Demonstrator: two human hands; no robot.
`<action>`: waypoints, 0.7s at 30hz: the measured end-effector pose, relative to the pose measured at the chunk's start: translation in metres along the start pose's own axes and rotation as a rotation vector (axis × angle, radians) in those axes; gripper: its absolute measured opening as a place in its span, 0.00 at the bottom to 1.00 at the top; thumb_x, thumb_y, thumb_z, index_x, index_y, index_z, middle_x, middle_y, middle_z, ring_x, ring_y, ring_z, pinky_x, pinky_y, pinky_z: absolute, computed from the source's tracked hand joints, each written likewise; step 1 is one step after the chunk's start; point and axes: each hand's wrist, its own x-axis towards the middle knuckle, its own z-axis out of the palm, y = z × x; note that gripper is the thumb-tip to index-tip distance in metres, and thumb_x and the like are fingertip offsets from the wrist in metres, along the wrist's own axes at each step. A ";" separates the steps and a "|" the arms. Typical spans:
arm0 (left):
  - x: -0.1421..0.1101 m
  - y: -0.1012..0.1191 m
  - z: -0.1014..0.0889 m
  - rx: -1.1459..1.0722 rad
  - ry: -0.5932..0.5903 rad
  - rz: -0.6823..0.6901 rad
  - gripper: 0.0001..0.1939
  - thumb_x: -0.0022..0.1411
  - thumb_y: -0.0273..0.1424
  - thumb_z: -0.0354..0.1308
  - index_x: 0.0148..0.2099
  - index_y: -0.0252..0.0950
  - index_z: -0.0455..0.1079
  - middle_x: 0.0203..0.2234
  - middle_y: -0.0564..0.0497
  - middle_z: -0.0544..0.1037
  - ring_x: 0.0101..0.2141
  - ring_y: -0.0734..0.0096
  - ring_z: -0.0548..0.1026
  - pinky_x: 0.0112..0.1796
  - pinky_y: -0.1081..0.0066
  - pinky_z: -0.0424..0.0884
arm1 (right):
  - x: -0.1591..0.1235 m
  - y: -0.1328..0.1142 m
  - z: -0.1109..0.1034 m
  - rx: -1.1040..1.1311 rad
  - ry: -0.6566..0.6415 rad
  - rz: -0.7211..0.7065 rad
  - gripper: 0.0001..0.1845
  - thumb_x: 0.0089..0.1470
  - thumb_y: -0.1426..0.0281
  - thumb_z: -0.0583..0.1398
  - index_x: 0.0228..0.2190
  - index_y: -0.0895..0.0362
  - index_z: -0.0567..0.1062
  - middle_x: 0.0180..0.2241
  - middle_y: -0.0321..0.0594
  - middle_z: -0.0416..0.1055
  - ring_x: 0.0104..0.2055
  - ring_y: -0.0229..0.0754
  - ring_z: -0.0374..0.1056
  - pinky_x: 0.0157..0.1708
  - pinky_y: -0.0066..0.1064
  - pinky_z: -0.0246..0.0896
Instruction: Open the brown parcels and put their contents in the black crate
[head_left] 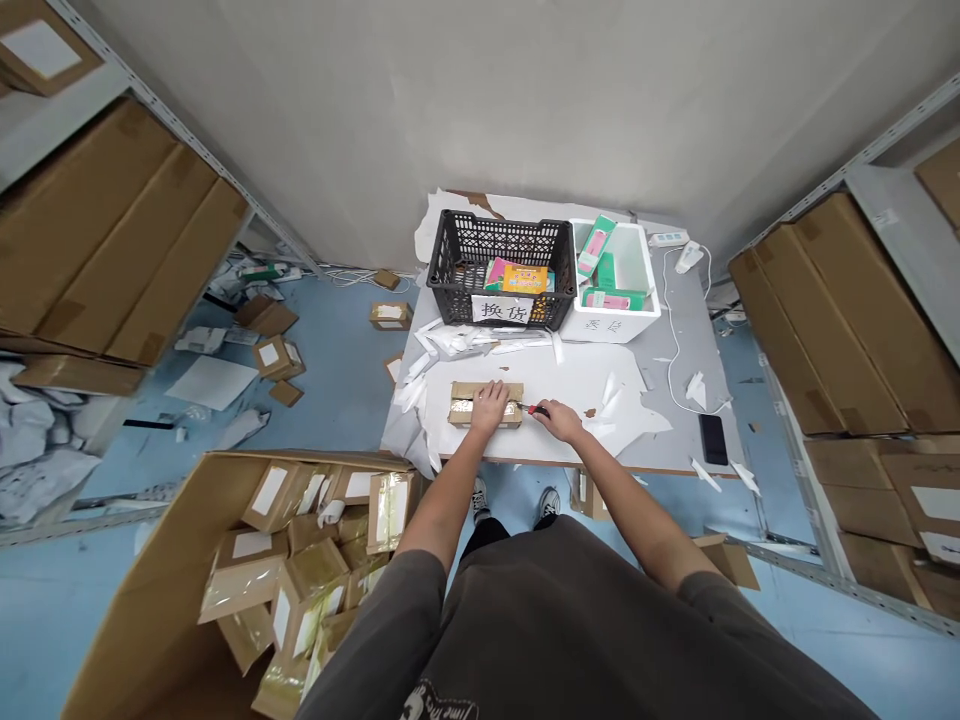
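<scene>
A small cardboard box (459, 408) with tape and a pale label lies on the white paper near the table's front edge. My left hand (490, 404) rests on top of it, its fingers bent over the box; I see nothing gripped in them. In my right hand (559, 420) is a red and black utility knife (537, 410), fingers wrapped round the handle. Its blade points left and meets the right end of the box, close to my left fingers. How deep the tip sits I cannot tell.
Behind the box stand a black crate (499, 240) and a white foam box (651, 300) holding small cartons. A phone (713, 440) lies at the table's right, near a white cable and power strip (667, 239). A big carton (150, 590) of parcels is at lower left; shelves flank both sides.
</scene>
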 end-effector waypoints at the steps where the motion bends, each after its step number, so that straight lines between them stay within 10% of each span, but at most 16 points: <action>1: -0.001 -0.001 0.003 -0.005 0.022 -0.006 0.23 0.76 0.31 0.45 0.67 0.41 0.70 0.69 0.41 0.70 0.71 0.50 0.62 0.66 0.47 0.55 | 0.002 -0.001 0.001 -0.031 -0.005 -0.004 0.19 0.73 0.55 0.54 0.54 0.50 0.76 0.48 0.44 0.77 0.47 0.47 0.72 0.42 0.32 0.58; 21: -0.006 -0.002 0.010 -0.080 0.070 -0.066 0.18 0.77 0.32 0.48 0.61 0.42 0.74 0.68 0.44 0.72 0.71 0.55 0.64 0.67 0.49 0.56 | 0.025 0.015 0.002 -0.165 0.076 -0.042 0.20 0.75 0.56 0.52 0.56 0.51 0.75 0.49 0.49 0.73 0.52 0.52 0.66 0.47 0.36 0.59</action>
